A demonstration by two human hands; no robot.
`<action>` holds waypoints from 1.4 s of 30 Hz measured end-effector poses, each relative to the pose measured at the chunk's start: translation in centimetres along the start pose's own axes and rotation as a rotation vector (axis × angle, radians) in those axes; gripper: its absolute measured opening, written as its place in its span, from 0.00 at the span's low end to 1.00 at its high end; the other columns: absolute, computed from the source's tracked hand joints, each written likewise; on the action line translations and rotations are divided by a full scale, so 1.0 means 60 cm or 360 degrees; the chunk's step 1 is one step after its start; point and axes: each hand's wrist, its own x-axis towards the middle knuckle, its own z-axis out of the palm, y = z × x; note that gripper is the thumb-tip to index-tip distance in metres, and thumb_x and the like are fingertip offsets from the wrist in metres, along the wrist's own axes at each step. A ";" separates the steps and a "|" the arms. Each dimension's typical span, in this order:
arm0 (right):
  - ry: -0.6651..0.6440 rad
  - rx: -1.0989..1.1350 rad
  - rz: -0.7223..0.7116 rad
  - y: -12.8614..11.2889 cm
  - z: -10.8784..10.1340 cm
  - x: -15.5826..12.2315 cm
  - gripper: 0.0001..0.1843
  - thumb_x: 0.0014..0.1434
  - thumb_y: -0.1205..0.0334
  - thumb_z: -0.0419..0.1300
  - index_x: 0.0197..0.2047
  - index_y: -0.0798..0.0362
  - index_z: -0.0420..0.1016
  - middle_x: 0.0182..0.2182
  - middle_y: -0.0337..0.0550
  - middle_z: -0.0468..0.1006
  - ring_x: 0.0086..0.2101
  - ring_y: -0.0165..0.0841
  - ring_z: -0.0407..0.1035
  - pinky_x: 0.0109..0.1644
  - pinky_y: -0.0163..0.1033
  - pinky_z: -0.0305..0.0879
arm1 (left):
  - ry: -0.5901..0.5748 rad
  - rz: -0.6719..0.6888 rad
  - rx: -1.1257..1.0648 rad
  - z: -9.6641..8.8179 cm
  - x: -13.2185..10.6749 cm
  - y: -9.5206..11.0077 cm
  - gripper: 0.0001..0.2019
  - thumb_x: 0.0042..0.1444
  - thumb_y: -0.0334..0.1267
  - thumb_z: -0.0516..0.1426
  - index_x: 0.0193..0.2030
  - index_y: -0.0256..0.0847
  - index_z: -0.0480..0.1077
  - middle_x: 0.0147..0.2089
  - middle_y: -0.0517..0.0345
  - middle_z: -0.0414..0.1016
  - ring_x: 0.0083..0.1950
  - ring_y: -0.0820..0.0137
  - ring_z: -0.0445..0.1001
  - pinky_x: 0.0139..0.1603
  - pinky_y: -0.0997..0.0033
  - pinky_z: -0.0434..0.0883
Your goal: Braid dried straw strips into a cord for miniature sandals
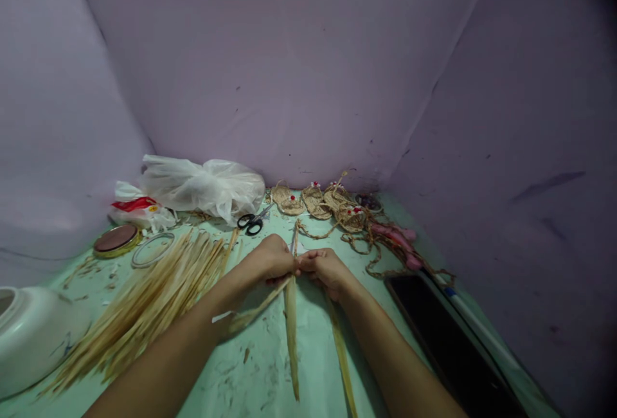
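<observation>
My left hand (276, 258) and my right hand (326, 270) meet over the green table, fingers pinched at the lower end of a thin braided cord (295, 235). The cord rises from the fingertips and bends off to the right. Flat, pale dried-fibre strips spread below my hands: a middle strip (292, 341) points toward me, a left strip (258, 312) slants under my left wrist, and a right strip (341, 357) runs beside my right forearm. My fingers cover the spot where strips and cord join.
Left of my arm lies a bundle of dried strips (164, 296), with a white jar (36, 341) and round tin (116, 240) nearby. Behind are scissors (251, 224), a plastic bag (207, 186) and small woven slipper-shaped pieces (288, 201). A dark flat slab (448, 341) lies right.
</observation>
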 end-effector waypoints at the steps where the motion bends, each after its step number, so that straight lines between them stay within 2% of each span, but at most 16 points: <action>1: 0.0020 0.0006 0.0003 0.000 0.000 0.000 0.02 0.36 0.70 0.54 0.16 0.59 0.66 0.09 0.32 0.62 0.10 0.18 0.43 0.16 0.30 0.33 | -0.0005 -0.0017 -0.0048 0.006 0.002 0.000 0.07 0.37 0.35 0.52 0.14 0.36 0.61 0.09 0.62 0.57 0.12 0.75 0.56 0.15 0.76 0.55; 4: 0.0112 0.0004 0.0021 0.000 0.002 0.000 0.03 0.34 0.72 0.52 0.16 0.59 0.66 0.07 0.31 0.58 0.10 0.19 0.43 0.16 0.30 0.33 | 0.0021 -0.0059 -0.0145 0.026 0.013 -0.004 0.09 0.39 0.38 0.52 0.14 0.36 0.59 0.09 0.62 0.55 0.13 0.75 0.56 0.14 0.76 0.53; 6: 0.0145 -0.0008 0.0039 0.000 0.004 0.000 0.05 0.34 0.72 0.51 0.17 0.59 0.67 0.06 0.30 0.57 0.11 0.19 0.42 0.16 0.30 0.34 | 0.0175 -0.0021 -0.0111 0.034 0.020 -0.010 0.09 0.37 0.37 0.54 0.14 0.37 0.59 0.10 0.64 0.54 0.13 0.76 0.55 0.14 0.77 0.51; 8: 0.0139 -0.0027 0.0035 0.002 0.004 0.001 0.05 0.33 0.73 0.51 0.17 0.59 0.67 0.06 0.30 0.57 0.11 0.19 0.43 0.16 0.30 0.34 | 0.0342 0.0045 0.0007 0.035 0.024 -0.016 0.07 0.34 0.35 0.56 0.15 0.36 0.60 0.11 0.66 0.53 0.15 0.78 0.54 0.15 0.78 0.48; 10: 0.0115 -0.0029 0.0024 0.005 0.002 0.004 0.04 0.33 0.72 0.52 0.17 0.59 0.67 0.07 0.31 0.59 0.11 0.19 0.44 0.16 0.30 0.35 | 0.0354 0.0094 0.0089 0.026 0.025 -0.022 0.06 0.32 0.34 0.57 0.15 0.36 0.61 0.11 0.66 0.53 0.15 0.79 0.53 0.15 0.78 0.48; 12: 0.0047 0.0011 0.0023 0.008 -0.001 0.005 0.02 0.34 0.70 0.54 0.17 0.59 0.67 0.08 0.32 0.61 0.11 0.19 0.46 0.16 0.30 0.35 | 0.0224 0.0085 -0.0017 0.011 0.024 -0.025 0.06 0.33 0.35 0.57 0.16 0.36 0.63 0.11 0.66 0.54 0.14 0.79 0.53 0.14 0.78 0.48; 15: -0.0075 0.0111 0.0040 0.007 -0.006 0.004 0.03 0.35 0.67 0.56 0.18 0.59 0.67 0.10 0.33 0.63 0.11 0.19 0.47 0.16 0.29 0.36 | 0.0041 -0.0004 -0.0479 -0.006 0.023 -0.026 0.03 0.38 0.33 0.53 0.23 0.36 0.65 0.13 0.65 0.59 0.12 0.79 0.54 0.13 0.79 0.47; 17: -0.0097 0.0164 0.0041 0.002 -0.008 -0.001 0.04 0.35 0.66 0.57 0.18 0.59 0.67 0.11 0.35 0.65 0.12 0.19 0.50 0.16 0.29 0.36 | -0.0157 -0.0065 -0.0779 -0.008 0.024 -0.024 0.05 0.38 0.28 0.51 0.26 0.36 0.65 0.14 0.64 0.61 0.12 0.79 0.56 0.12 0.80 0.49; 19: -0.0133 0.0185 0.0030 -0.002 -0.008 -0.005 0.06 0.36 0.64 0.59 0.19 0.59 0.68 0.12 0.37 0.67 0.13 0.20 0.54 0.16 0.28 0.38 | -0.0406 -0.0096 -0.0979 -0.003 0.027 -0.023 0.06 0.38 0.26 0.50 0.25 0.34 0.65 0.15 0.62 0.63 0.12 0.80 0.58 0.13 0.81 0.52; 21: -0.0191 0.0185 0.0002 -0.002 -0.009 -0.007 0.09 0.36 0.62 0.61 0.19 0.59 0.68 0.14 0.39 0.69 0.14 0.21 0.56 0.17 0.28 0.42 | -0.0501 -0.0110 -0.1042 0.003 0.030 -0.022 0.04 0.39 0.26 0.49 0.21 0.33 0.64 0.15 0.60 0.64 0.12 0.80 0.58 0.13 0.81 0.54; 24: -0.0187 0.0108 -0.0074 0.004 -0.009 -0.002 0.11 0.36 0.60 0.62 0.18 0.59 0.68 0.14 0.37 0.68 0.15 0.21 0.54 0.19 0.29 0.45 | -0.0324 -0.0092 -0.0874 0.007 0.029 -0.020 0.06 0.39 0.26 0.49 0.15 0.33 0.61 0.10 0.62 0.58 0.10 0.80 0.55 0.12 0.80 0.53; 28: -0.0010 -0.0043 -0.0231 0.012 -0.009 0.009 0.09 0.35 0.61 0.61 0.16 0.59 0.67 0.12 0.34 0.65 0.15 0.20 0.52 0.20 0.30 0.44 | -0.0067 -0.0115 -0.0581 0.006 0.022 -0.017 0.08 0.37 0.27 0.49 0.12 0.35 0.59 0.08 0.62 0.56 0.09 0.79 0.53 0.11 0.79 0.52; 34: 0.0042 -0.0028 -0.0280 0.008 -0.009 0.008 0.10 0.34 0.60 0.61 0.17 0.59 0.68 0.12 0.34 0.64 0.16 0.21 0.51 0.21 0.30 0.44 | -0.0150 0.0149 -0.0619 0.004 0.029 -0.030 0.05 0.36 0.33 0.52 0.15 0.35 0.61 0.10 0.64 0.56 0.11 0.80 0.53 0.12 0.79 0.49; 39: 0.0048 -0.0147 -0.0270 0.008 -0.008 0.009 0.09 0.35 0.61 0.60 0.17 0.59 0.68 0.12 0.34 0.64 0.17 0.21 0.51 0.21 0.30 0.45 | 0.0104 0.0302 -0.0542 0.014 0.044 -0.041 0.02 0.31 0.30 0.53 0.15 0.34 0.62 0.11 0.68 0.51 0.14 0.82 0.48 0.15 0.79 0.45; 42: 0.0098 -0.0497 -0.0284 0.004 -0.015 0.006 0.07 0.38 0.63 0.57 0.16 0.59 0.68 0.11 0.33 0.60 0.16 0.21 0.48 0.20 0.30 0.43 | 0.0120 0.0346 -0.0483 0.023 0.049 -0.042 0.01 0.31 0.29 0.52 0.14 0.34 0.62 0.11 0.67 0.50 0.16 0.81 0.48 0.17 0.77 0.45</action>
